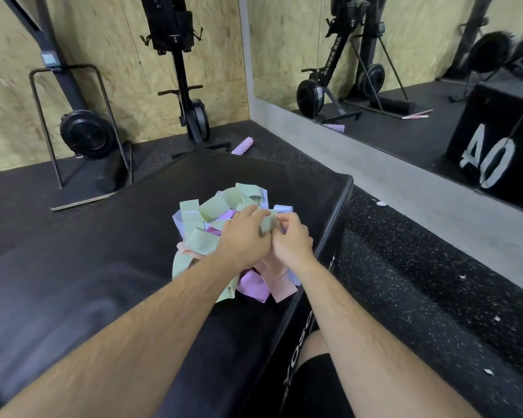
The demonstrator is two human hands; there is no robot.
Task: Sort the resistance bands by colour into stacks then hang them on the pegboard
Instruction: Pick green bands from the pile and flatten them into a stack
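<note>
On one band-heap (197,236): left hand (243,240), right hand (292,241).

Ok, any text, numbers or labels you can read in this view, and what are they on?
"40": large white number on the black box reflected in the mirror.
White lettering down the side of the padded platform: partly cut off, not readable.
White lettering on the rower in the mirror: blurred.
Tag on one of the resistance bands: too small to read.

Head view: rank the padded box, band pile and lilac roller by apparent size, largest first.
1. padded box
2. band pile
3. lilac roller; it lies farther away, so its true size is unsure.
</note>
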